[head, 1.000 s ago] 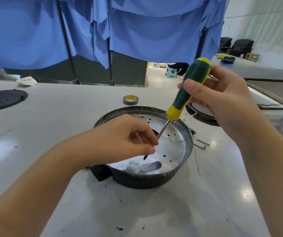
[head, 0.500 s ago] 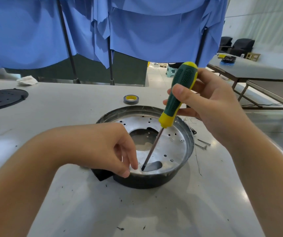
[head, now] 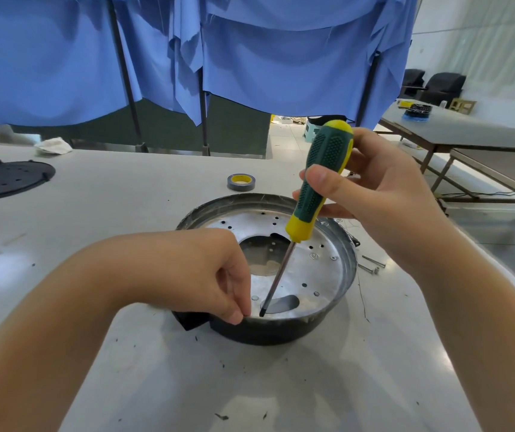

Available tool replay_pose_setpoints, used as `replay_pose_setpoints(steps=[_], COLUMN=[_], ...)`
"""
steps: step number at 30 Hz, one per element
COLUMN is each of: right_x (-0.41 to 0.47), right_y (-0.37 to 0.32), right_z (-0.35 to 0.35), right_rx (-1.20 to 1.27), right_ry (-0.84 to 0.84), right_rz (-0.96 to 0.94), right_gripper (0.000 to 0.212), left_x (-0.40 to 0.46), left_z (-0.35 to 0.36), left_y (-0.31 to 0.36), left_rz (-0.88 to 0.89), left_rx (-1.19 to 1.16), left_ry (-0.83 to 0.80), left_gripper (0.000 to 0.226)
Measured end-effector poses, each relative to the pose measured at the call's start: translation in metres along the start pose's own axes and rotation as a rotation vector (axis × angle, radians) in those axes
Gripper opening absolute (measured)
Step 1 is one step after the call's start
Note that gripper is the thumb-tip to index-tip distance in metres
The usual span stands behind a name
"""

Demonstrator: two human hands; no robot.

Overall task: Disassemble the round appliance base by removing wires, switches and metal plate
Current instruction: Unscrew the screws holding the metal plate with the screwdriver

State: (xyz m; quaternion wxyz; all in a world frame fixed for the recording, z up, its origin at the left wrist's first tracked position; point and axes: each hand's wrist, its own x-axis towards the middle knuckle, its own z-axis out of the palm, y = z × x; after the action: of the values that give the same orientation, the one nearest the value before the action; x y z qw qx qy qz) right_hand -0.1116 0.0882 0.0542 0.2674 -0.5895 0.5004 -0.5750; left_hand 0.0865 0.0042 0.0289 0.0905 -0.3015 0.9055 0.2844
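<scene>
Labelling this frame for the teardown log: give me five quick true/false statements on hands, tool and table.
1. The right hand grips the screwdriver handle. True.
2. The screwdriver tip rests near the front rim of the metal plate. True.
3. The left hand holds the tape roll. False: the roll lies on the table behind the base.
4. Loose screws lie right of the base. True.
5. The screwdriver handle is red. False: green and yellow.

Right hand (head: pixel 384 201) raised, fingers (head: pixel 323 179) curled in a grip; left hand (head: pixel 200 272) lowered, fingertips pinched.
</scene>
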Motion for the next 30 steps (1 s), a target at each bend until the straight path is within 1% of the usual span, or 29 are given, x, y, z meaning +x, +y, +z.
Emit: replay_pose_setpoints(steps=[5, 11, 17, 24, 30], right_x=[-0.0025, -0.0046, -0.0048, -0.0031, -0.0018], right_y=[-0.0049, -0.0085, -0.0094, -0.0048, -0.0030], right_z=[0.0011, 0.0026, 0.0005, 0.0032, -0.0002], right_rx=[-0.011, -0.039, -0.003, -0.050, -0.097], right_ry=[-0.002, -0.001, 0.013, -0.033, -0.065], right_rz=[-0.037, -0.076, -0.092, -0.089, -0.115], right_gripper=[0.040, 0.039, 0.036, 0.041, 0.041], left_x=[0.0027, 0.0035, 0.0036, 0.0037, 0.0034], left_z=[0.0042, 0.0053, 0.0056, 0.0047, 0.0046], left_y=[0.0042, 0.0048, 0.0045, 0.0065, 0.0065], left_rz=[0.020, 0.015, 0.009, 0.015, 0.003], left_rx=[-0.003, -0.010, -0.004, -0.030, -0.016], left_ry=[0.016, 0.014, 0.009, 0.003, -0.001], left_gripper=[0.010, 0.010, 0.009, 0.009, 0.008])
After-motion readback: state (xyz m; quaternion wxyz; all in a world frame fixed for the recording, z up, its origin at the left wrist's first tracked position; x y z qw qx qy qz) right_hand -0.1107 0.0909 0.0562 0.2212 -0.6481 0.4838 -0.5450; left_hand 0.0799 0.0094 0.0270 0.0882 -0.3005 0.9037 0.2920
